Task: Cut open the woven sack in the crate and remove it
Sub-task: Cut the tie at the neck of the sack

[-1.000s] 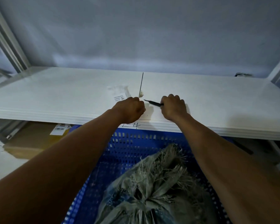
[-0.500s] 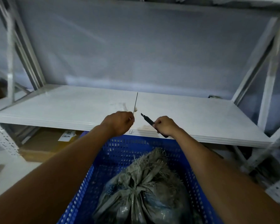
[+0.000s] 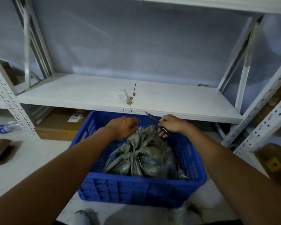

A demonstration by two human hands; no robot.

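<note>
A blue perforated plastic crate (image 3: 141,190) stands on the floor below the shelf. Inside lies a grey woven sack (image 3: 141,156), tied at its neck, with a frayed top edge pointing away from me. My left hand (image 3: 123,127) hovers over that frayed top, fingers curled, and I cannot tell whether it grips the fabric. My right hand (image 3: 170,124) holds a dark utility knife (image 3: 156,121) just right of the sack's top, blade end pointing up and away.
A white metal shelf (image 3: 177,101) runs across just behind the crate, with a small label packet (image 3: 122,95) on it. Perforated rack uprights (image 3: 5,95) stand at both sides. Cardboard boxes (image 3: 58,125) sit under the shelf, another box (image 3: 2,150) lies at left.
Both hands have come down from the shelf edge to the top of the sack in the crate. The knife came with my right hand. My view pulled back and up.
</note>
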